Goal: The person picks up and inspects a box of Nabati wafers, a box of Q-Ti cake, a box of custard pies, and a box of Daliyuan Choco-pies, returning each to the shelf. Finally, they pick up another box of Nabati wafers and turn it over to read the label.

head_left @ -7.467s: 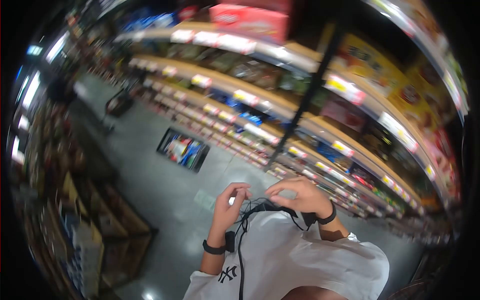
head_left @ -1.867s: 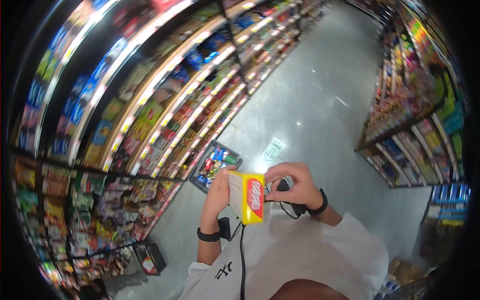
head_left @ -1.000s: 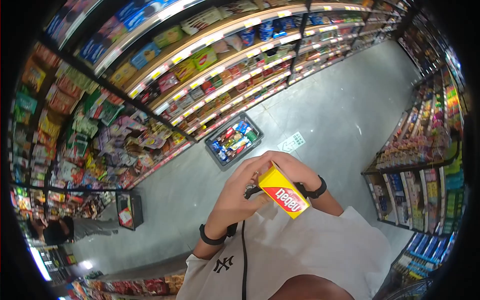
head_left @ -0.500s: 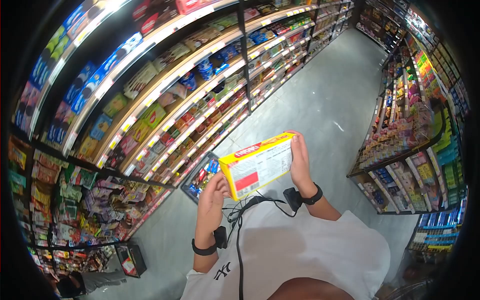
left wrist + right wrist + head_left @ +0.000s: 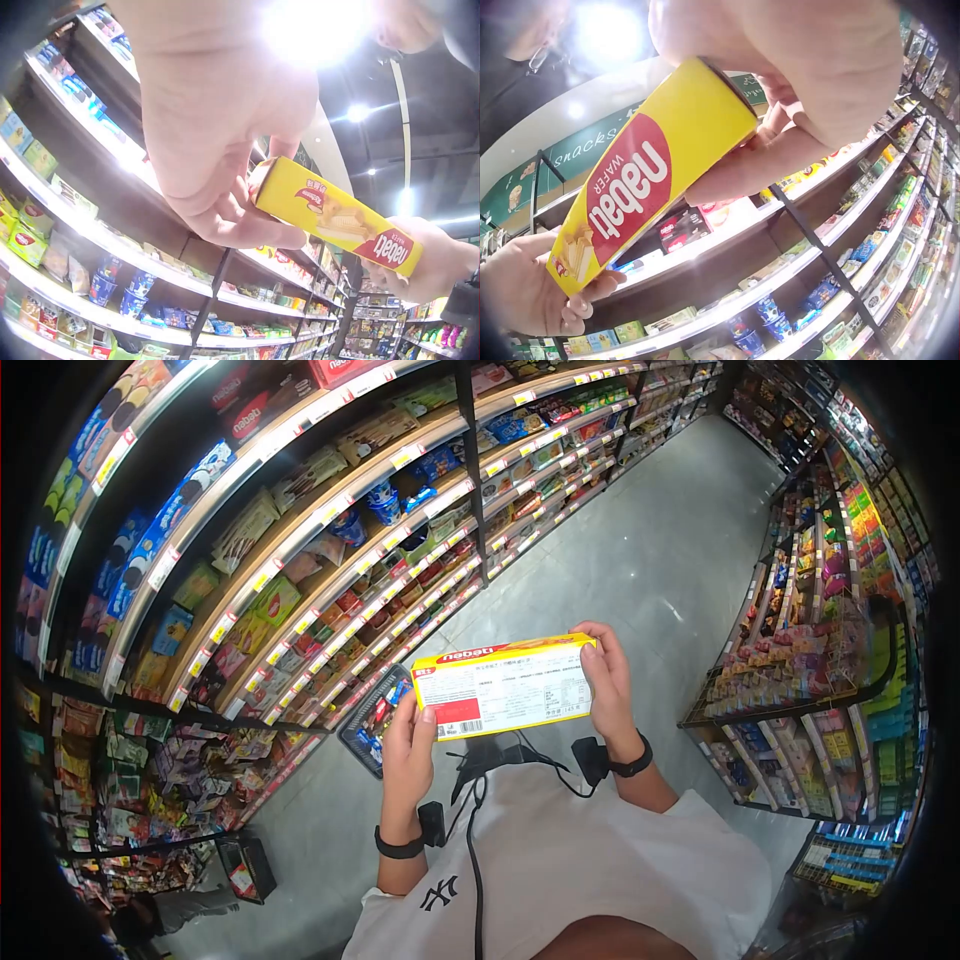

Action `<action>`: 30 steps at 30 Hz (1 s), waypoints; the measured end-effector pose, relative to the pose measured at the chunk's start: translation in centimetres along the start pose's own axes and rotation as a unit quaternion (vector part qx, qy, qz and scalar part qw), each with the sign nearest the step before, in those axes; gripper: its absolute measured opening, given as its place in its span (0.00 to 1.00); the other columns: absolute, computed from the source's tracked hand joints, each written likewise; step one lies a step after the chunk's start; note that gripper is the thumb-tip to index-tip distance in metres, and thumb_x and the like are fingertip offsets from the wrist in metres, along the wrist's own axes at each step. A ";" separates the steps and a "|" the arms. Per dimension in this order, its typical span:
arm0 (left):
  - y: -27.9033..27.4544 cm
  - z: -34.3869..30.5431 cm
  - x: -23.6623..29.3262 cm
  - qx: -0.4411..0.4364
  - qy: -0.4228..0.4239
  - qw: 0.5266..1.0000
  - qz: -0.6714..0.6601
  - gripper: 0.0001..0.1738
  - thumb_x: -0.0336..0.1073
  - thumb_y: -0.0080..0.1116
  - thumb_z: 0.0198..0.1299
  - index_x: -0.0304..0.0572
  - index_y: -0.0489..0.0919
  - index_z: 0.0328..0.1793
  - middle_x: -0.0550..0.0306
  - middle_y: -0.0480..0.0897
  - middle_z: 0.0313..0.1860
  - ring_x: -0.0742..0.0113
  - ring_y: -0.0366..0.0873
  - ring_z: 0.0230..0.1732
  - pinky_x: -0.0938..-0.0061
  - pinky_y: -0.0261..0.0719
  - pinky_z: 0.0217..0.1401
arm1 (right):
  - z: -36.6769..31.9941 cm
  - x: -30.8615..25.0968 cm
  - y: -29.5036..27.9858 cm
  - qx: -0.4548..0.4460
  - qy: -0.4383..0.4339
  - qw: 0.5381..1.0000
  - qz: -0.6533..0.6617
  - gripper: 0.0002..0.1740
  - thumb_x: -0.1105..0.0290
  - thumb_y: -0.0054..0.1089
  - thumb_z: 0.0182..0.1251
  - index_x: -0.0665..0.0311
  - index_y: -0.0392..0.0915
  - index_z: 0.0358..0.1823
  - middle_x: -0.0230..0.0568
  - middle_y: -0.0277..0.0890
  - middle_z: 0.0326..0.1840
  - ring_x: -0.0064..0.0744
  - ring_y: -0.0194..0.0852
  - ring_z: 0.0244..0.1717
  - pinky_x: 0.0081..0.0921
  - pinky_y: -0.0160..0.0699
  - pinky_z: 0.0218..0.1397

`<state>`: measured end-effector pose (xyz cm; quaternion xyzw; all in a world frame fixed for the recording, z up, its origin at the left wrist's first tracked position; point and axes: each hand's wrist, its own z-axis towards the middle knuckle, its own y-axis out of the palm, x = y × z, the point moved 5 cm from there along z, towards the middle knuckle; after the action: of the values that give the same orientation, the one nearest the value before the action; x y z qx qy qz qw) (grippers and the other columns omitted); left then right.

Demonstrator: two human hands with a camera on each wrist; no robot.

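Observation:
A yellow box of Nabati wafers (image 5: 505, 688) is held level in front of the chest, its white printed side with a red block and barcode facing up toward the head camera. My left hand (image 5: 408, 745) grips its left end, thumb on the printed side. The right hand (image 5: 612, 680) holds the opposite end, thumb near the upper corner. In the left wrist view the wafer box (image 5: 330, 214) shows a long yellow side with a wafer picture. The right wrist view has the red "nabati" label on the wafer box (image 5: 641, 176), with fingers curled at both ends.
A dark shopping basket (image 5: 362, 735) with several packets stands on the floor (image 5: 640, 560), partly hidden by my left hand. Long snack shelves (image 5: 330, 510) run along the left and a display stand (image 5: 780, 660) is at right. Another basket (image 5: 245, 868) sits at lower left, near a person.
My hands were free at first, then held the wafer box end-on and turned it. Since half a second ago it has levelled, its printed side now facing the head camera more squarely.

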<state>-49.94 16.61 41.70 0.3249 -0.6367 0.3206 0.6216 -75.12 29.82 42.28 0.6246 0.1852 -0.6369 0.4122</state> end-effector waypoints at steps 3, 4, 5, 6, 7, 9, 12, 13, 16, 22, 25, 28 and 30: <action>0.2 3.0 -1.5 -0.006 -0.016 1.000 -0.023 0.22 0.39 0.49 0.84 0.30 0.76 0.73 0.55 0.84 0.59 0.74 0.79 0.56 0.76 0.77 0.61 | 1.8 0.0 -0.4 0.007 0.016 1.000 -0.007 0.15 0.66 0.53 0.86 0.68 0.71 0.64 0.41 0.85 0.51 0.18 0.82 0.46 0.19 0.79 0.49; 0.3 4.2 -1.9 -0.013 -0.021 0.999 -0.035 0.22 0.39 0.49 0.84 0.29 0.76 0.72 0.55 0.84 0.59 0.74 0.79 0.56 0.76 0.77 0.61 | 2.5 0.1 -0.6 0.006 0.017 1.000 -0.010 0.16 0.66 0.54 0.85 0.68 0.71 0.64 0.41 0.85 0.52 0.19 0.83 0.47 0.19 0.80 0.50; 0.4 5.4 -2.2 -0.014 -0.022 0.999 -0.032 0.22 0.39 0.49 0.83 0.29 0.76 0.72 0.55 0.84 0.59 0.74 0.80 0.56 0.76 0.77 0.61 | 3.5 0.2 -0.7 0.005 0.016 1.000 -0.012 0.16 0.67 0.55 0.84 0.68 0.72 0.64 0.42 0.86 0.52 0.19 0.83 0.48 0.19 0.80 0.50; 0.5 6.5 -2.5 -0.017 -0.023 0.999 -0.028 0.22 0.38 0.49 0.83 0.29 0.75 0.73 0.55 0.84 0.59 0.73 0.80 0.56 0.75 0.78 0.61 | 4.4 0.3 -0.8 0.009 0.018 1.000 -0.013 0.16 0.67 0.56 0.84 0.69 0.72 0.64 0.42 0.86 0.52 0.19 0.83 0.49 0.20 0.80 0.52; 0.6 7.7 -2.7 -0.022 -0.026 0.999 -0.024 0.22 0.37 0.49 0.83 0.29 0.75 0.73 0.55 0.84 0.59 0.72 0.80 0.57 0.75 0.78 0.61 | 5.4 0.3 -0.9 0.015 0.021 1.000 -0.015 0.17 0.68 0.57 0.83 0.69 0.72 0.65 0.42 0.86 0.52 0.19 0.83 0.50 0.20 0.80 0.53; 1.2 10.1 -2.2 -0.047 -0.030 0.996 -0.063 0.22 0.36 0.51 0.82 0.29 0.73 0.74 0.54 0.84 0.61 0.71 0.81 0.59 0.75 0.78 0.62 | 7.1 0.1 -1.4 0.012 0.006 1.000 -0.025 0.19 0.67 0.60 0.82 0.69 0.73 0.66 0.42 0.85 0.55 0.21 0.83 0.54 0.22 0.80 0.57; 1.6 15.2 0.2 -0.098 0.063 0.991 -0.060 0.29 0.27 0.68 0.68 0.31 0.72 0.74 0.50 0.81 0.66 0.65 0.81 0.66 0.67 0.75 0.74 | 12.2 0.6 -3.0 -0.025 -0.050 0.998 -0.042 0.25 0.64 0.64 0.81 0.70 0.72 0.71 0.44 0.82 0.64 0.27 0.81 0.64 0.27 0.77 0.67; 1.7 16.3 0.6 -0.095 0.075 0.992 -0.032 0.31 0.27 0.71 0.63 0.32 0.74 0.72 0.49 0.82 0.66 0.63 0.81 0.66 0.65 0.76 0.74 | 13.5 1.2 -3.5 -0.037 -0.058 0.997 -0.038 0.28 0.63 0.66 0.80 0.70 0.71 0.73 0.45 0.81 0.67 0.30 0.79 0.68 0.29 0.75 0.71; 2.2 19.7 1.4 -0.081 0.169 0.982 0.007 0.25 0.23 0.73 0.57 0.37 0.79 0.61 0.48 0.85 0.63 0.56 0.83 0.65 0.62 0.78 0.72 | 16.5 0.7 -2.9 -0.076 -0.076 0.992 -0.063 0.38 0.53 0.68 0.78 0.70 0.68 0.79 0.50 0.73 0.77 0.41 0.71 0.78 0.39 0.68 0.80; 3.1 22.4 5.0 -0.035 0.343 0.921 0.180 0.16 0.21 0.77 0.45 0.44 0.86 0.40 0.54 0.89 0.55 0.45 0.85 0.65 0.56 0.82 0.70 | 21.2 3.1 -0.7 -0.112 0.006 0.992 -0.061 0.41 0.59 0.69 0.78 0.68 0.62 0.84 0.54 0.61 0.86 0.46 0.65 0.83 0.41 0.65 0.83; 5.1 22.0 5.6 -0.056 0.353 0.913 0.197 0.13 0.24 0.78 0.49 0.47 0.87 0.40 0.54 0.87 0.59 0.44 0.82 0.71 0.52 0.85 0.69 | 23.2 6.5 -0.5 -0.131 0.120 0.983 -0.047 0.39 0.65 0.68 0.77 0.68 0.63 0.83 0.54 0.62 0.86 0.46 0.67 0.82 0.39 0.68 0.82; 5.9 21.9 5.4 0.019 0.340 0.911 0.232 0.14 0.23 0.78 0.49 0.47 0.88 0.41 0.51 0.84 0.64 0.43 0.81 0.72 0.53 0.84 0.70 | 25.9 7.3 -0.5 -0.192 0.166 0.966 -0.047 0.36 0.75 0.69 0.74 0.68 0.65 0.81 0.51 0.66 0.82 0.41 0.71 0.78 0.34 0.73 0.79; 6.2 21.9 5.0 0.073 0.295 0.923 0.236 0.26 0.22 0.77 0.53 0.47 0.87 0.60 0.42 0.80 0.72 0.41 0.78 0.75 0.52 0.81 0.73 | 27.5 6.7 -0.8 -0.205 0.147 0.967 -0.031 0.35 0.78 0.72 0.71 0.68 0.68 0.77 0.48 0.70 0.78 0.35 0.75 0.73 0.30 0.76 0.75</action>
<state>-67.79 2.36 46.19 0.1006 -0.4577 0.5853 0.6617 -92.59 7.68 39.86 0.6075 0.3897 -0.4991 0.4796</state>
